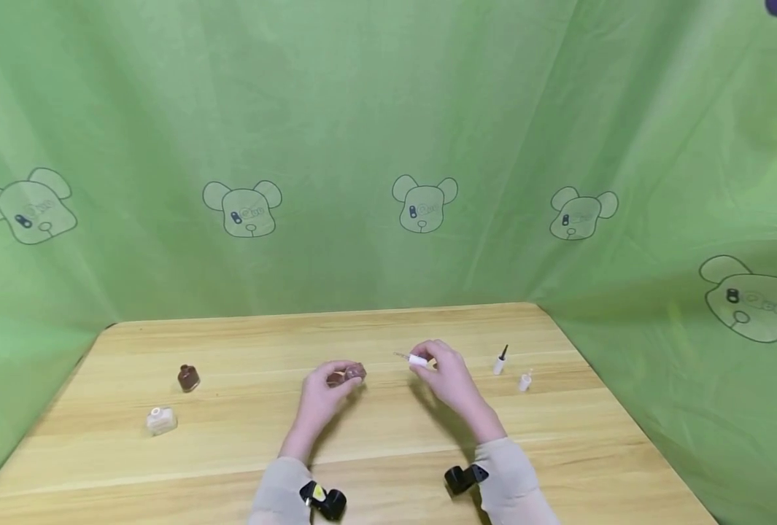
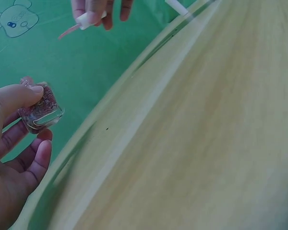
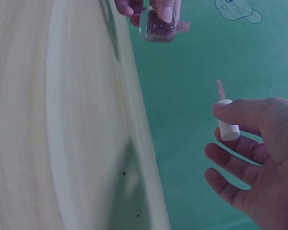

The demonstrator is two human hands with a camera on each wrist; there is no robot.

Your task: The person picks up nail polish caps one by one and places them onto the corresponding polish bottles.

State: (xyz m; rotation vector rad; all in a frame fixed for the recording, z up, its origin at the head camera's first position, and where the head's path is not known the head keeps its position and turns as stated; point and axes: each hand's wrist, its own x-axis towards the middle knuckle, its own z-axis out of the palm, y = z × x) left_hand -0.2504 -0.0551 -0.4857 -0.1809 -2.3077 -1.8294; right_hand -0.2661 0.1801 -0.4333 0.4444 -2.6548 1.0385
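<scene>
My left hand (image 1: 325,390) holds a small glass nail polish bottle (image 2: 42,108) of glittery dark pink polish between thumb and fingers. The bottle's neck has no cap on it, as the right wrist view shows. My right hand (image 1: 450,379) pinches a white nail polish cap (image 3: 229,125) between thumb and fingers. From this cap a pink-coated brush (image 3: 221,89) sticks out, pointing toward the left hand in the head view. Both hands are above the table, with a gap between brush and bottle.
On the wooden table (image 1: 388,474), an uncapped dark brown bottle (image 1: 188,378) and a whitish bottle (image 1: 161,421) stand at left. At right, two white caps stand with brushes upward: one with a dark brush (image 1: 499,364), one with a pale brush (image 1: 524,382). A green curtain (image 1: 335,109) hangs behind.
</scene>
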